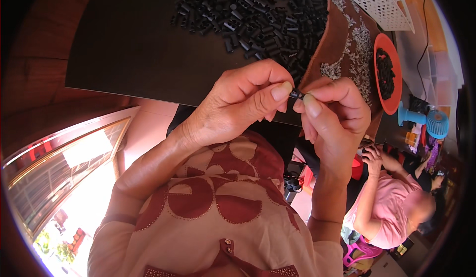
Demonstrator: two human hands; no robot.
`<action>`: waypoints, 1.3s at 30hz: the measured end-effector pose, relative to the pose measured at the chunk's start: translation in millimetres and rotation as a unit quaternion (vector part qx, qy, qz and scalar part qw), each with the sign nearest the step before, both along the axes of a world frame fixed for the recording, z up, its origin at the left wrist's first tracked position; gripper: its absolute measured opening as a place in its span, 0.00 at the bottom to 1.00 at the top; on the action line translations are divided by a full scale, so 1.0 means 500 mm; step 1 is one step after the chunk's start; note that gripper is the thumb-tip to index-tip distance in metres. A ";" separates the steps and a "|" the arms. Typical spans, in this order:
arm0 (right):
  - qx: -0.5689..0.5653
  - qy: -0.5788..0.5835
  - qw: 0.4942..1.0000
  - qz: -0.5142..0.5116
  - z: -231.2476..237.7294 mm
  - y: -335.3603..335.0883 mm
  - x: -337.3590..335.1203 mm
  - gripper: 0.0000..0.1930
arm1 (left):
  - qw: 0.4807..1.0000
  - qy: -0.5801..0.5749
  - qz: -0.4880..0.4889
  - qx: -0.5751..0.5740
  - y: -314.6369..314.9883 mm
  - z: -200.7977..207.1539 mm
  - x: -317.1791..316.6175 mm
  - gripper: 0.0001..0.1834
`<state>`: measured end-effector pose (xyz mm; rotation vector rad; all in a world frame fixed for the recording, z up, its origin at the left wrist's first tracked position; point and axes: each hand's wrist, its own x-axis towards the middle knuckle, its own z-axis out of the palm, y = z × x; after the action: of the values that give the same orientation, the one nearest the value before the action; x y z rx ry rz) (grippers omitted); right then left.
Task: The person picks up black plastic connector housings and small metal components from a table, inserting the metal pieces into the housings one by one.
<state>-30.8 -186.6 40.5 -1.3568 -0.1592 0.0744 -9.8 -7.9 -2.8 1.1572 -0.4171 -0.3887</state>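
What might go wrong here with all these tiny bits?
The small dark piece pinched by the left hand and right hand might slip and get lost among the black cylinders. Being near the edge of the table, it could drop off. The loose silvery bits might scatter if bumped.

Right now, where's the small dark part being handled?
Just right of centre in the head view: the small dark part sits between the left fingers and right fingers, below the black tube pile.

The tubes (237, 15) are black, the fan (437, 124) blue.
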 end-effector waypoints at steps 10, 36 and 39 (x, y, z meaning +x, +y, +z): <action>-0.012 -0.026 0.999 -0.042 -0.010 0.021 -0.014 0.03 | 1.000 0.003 0.011 0.015 -0.003 -0.008 -0.004 0.16; 0.102 0.036 0.991 -0.082 -0.031 0.038 -0.053 0.02 | 0.977 -0.177 0.061 0.101 -0.003 -0.013 -0.019 0.13; 0.057 0.010 0.994 -0.089 -0.036 0.035 -0.051 0.02 | 0.969 -0.210 0.062 0.116 -0.006 -0.022 -0.018 0.13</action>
<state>-56.2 -169.0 22.6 -1.2510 -0.0253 -0.0708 -18.9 -10.7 -13.9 1.4926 -0.6773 -0.0792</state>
